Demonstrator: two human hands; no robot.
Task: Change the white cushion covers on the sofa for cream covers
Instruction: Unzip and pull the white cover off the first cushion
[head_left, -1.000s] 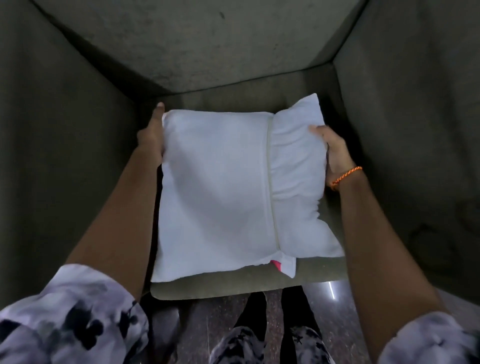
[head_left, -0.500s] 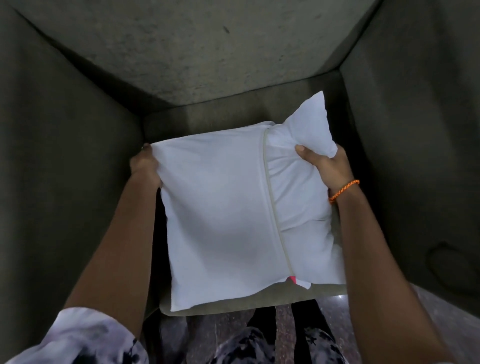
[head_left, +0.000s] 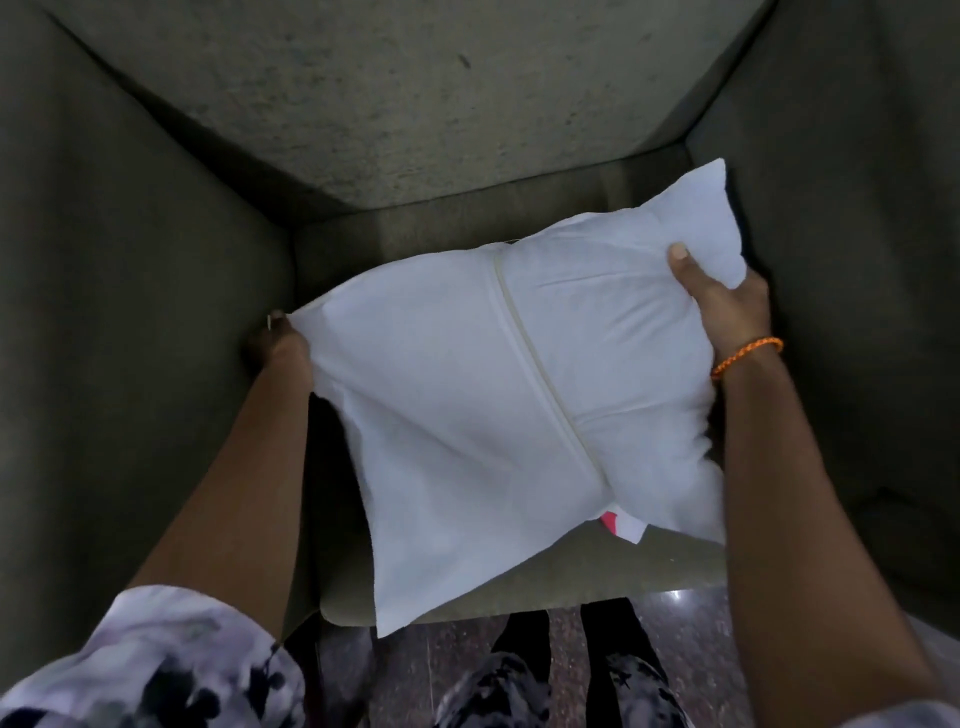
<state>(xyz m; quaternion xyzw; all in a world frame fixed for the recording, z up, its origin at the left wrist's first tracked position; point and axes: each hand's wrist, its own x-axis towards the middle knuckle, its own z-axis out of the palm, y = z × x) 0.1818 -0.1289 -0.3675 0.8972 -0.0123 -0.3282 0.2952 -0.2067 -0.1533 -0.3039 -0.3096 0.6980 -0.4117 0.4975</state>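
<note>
Right hand (head_left: 727, 306) is clamped on the white cushion (head_left: 467, 415), thumb pressed flat on top near the far right corner and the rest of the fingers wrapped under the edge, out of sight. Across on the other side, the left hand (head_left: 278, 348) is closed around the cushion's far left corner, fabric bunched over the knuckles so only the back of the hand shows. An orange braided bracelet (head_left: 748, 354) sits on the right wrist.

Between the two grips the cushion is tilted, its right far corner poking up higher than the left, and a zip seam (head_left: 545, 379) runs down the cover from the far edge to the near one. At the near end of that seam a small pink and white tag (head_left: 621, 522) peeks out. The cushion's near corner hangs past the front edge of the olive sofa seat (head_left: 597, 577); whether it is resting on the seat or lifted clear, I cannot tell. Sofa arms and back (head_left: 415, 93) rise on three sides. Below, patterned sleeves and dark glossy floor (head_left: 457, 649).
</note>
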